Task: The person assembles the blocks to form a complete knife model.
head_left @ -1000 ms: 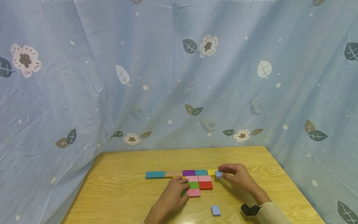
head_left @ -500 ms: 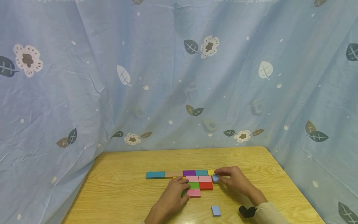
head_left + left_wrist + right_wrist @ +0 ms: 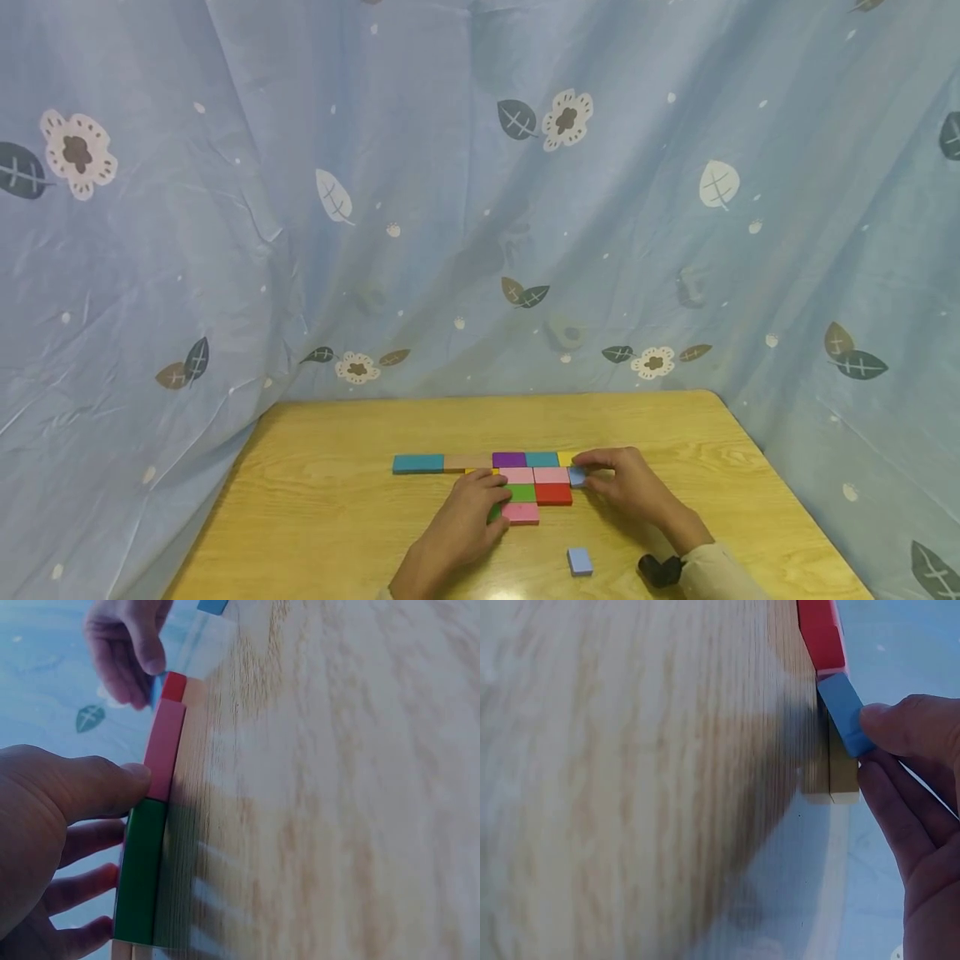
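Between the thumb and fingers of my right hand (image 3: 630, 487) is a small light-blue block (image 3: 577, 477), pinched at the right end of the row with two light-pink blocks (image 3: 551, 475). In the right wrist view the blue block (image 3: 844, 714) is tilted, beside a yellow block (image 3: 843, 769) and near a red block (image 3: 821, 634). My left hand (image 3: 467, 517) rests over the left part of the layout, covering some blocks. Seen from the left wrist, its thumb touches a pink block (image 3: 163, 750), and its loosely spread fingers touch the side of a green block (image 3: 140, 874).
The back row holds a long teal block (image 3: 418, 464), a tan block (image 3: 467, 462) and a purple block (image 3: 508, 459). Another light-blue block (image 3: 579, 562) lies apart near the front of the wooden table (image 3: 315, 508). A patterned blue curtain (image 3: 420, 275) hangs behind.
My right hand has brought the blue block from the end of the back row forward and left, against the light-pink row. The left hand stays in place.
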A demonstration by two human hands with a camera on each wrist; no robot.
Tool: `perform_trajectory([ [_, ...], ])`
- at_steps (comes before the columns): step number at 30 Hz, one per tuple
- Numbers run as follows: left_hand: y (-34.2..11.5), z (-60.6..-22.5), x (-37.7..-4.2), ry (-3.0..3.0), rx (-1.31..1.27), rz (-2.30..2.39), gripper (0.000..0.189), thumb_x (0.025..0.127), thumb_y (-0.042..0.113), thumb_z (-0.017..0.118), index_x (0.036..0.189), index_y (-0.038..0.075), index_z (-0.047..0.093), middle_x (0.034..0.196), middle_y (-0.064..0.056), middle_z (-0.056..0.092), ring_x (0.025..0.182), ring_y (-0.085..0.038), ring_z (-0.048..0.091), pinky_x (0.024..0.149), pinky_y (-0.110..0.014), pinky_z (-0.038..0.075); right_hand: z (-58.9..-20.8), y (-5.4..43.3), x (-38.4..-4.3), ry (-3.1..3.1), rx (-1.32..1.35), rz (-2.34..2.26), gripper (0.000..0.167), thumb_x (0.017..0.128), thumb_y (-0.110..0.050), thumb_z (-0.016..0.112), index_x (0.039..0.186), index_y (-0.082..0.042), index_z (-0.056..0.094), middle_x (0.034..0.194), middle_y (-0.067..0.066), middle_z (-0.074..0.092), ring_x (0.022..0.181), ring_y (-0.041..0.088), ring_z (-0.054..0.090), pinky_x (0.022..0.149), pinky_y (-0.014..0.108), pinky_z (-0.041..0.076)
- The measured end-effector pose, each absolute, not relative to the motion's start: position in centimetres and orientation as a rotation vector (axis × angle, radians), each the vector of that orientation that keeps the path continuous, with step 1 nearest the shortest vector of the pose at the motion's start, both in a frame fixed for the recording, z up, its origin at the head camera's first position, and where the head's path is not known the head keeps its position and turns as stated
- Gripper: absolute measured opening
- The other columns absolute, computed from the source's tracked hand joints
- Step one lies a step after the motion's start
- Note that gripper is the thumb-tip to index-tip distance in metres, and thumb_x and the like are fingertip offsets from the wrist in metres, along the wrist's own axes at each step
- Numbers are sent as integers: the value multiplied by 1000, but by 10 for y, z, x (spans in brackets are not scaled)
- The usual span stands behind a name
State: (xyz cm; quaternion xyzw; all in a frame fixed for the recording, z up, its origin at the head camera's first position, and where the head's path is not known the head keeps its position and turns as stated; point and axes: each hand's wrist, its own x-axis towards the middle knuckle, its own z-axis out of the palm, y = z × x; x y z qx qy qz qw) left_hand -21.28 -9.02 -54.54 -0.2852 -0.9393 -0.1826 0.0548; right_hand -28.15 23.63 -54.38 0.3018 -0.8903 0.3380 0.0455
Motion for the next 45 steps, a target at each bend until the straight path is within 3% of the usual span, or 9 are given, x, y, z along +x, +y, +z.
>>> perform_trajectory([
  [18,-90,-530,-237,-2814,-876,-481,33,103,25,77,134,15,79,147,-5,71,145,-33,60,122,-56,50,-525,236,-298,-2627,935,871,35,89,1,85,122,-11,83,118,5,83,104,24,81,91,45,68],
  [29,-91,-537,-232,-2800,-871,-506,33,101,23,79,132,14,80,145,-6,73,144,-34,61,122,-56,51,-526,233,-289,-2715,868,891,34,90,-2,86,123,-11,83,121,4,83,109,24,81,97,49,67],
  [45,-92,-546,-219,-2836,-855,-552,34,101,22,78,133,12,80,146,-8,72,144,-35,61,122,-56,50,-538,231,-284,-2690,910,893,34,89,2,86,121,-10,83,118,5,83,106,24,81,95,49,67],
])
